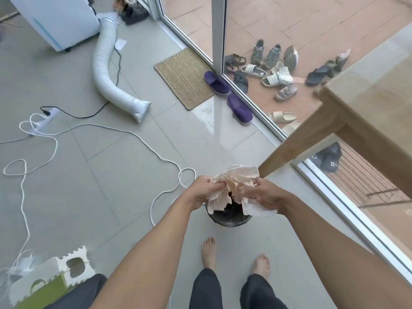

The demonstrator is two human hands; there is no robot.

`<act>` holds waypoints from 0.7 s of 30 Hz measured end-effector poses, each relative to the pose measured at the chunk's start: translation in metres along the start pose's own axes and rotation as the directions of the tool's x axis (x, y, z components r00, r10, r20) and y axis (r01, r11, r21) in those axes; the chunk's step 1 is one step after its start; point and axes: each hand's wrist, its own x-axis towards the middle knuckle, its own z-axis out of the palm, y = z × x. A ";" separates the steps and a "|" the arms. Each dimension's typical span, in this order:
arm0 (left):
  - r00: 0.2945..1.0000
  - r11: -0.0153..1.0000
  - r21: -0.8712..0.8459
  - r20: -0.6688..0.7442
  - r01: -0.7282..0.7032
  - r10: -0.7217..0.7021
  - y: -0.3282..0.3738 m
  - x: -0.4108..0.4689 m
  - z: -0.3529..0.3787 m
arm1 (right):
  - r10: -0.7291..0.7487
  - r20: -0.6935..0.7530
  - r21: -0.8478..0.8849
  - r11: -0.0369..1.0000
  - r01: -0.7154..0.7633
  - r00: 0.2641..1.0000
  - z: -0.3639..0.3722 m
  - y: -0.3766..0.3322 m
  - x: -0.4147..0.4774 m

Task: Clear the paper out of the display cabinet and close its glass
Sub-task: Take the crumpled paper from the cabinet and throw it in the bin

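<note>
A crumpled wad of pale pink paper (231, 184) is gripped from both sides. My left hand (200, 191) pinches its left edge and my right hand (264, 196) clutches its right side, along with a white sheet. The paper hangs directly over a small bin with a black liner (229, 217) standing on the floor in front of my bare feet. The display cabinet is not in view.
A wooden table (347, 112) juts in from the right beside a glass door (245, 103). White cord (133, 134) loops over the tiled floor. A white duct hose (104, 70), power strip (46, 118), doormat (185, 76) and purple slippers (227, 94) lie farther off. Foam mats (55, 277) sit at lower left.
</note>
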 end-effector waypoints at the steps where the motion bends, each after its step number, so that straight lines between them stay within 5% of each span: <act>1: 1.000 1.000 0.007 -0.004 0.004 -0.004 -0.007 0.009 0.001 | -0.006 -0.056 -0.025 1.000 0.004 0.998 -0.004 0.007 0.008; 21: 0.991 0.965 0.232 -0.089 0.121 -0.103 -0.159 0.221 0.023 | 0.157 -0.242 -0.136 0.972 -0.193 0.957 -0.074 0.144 0.210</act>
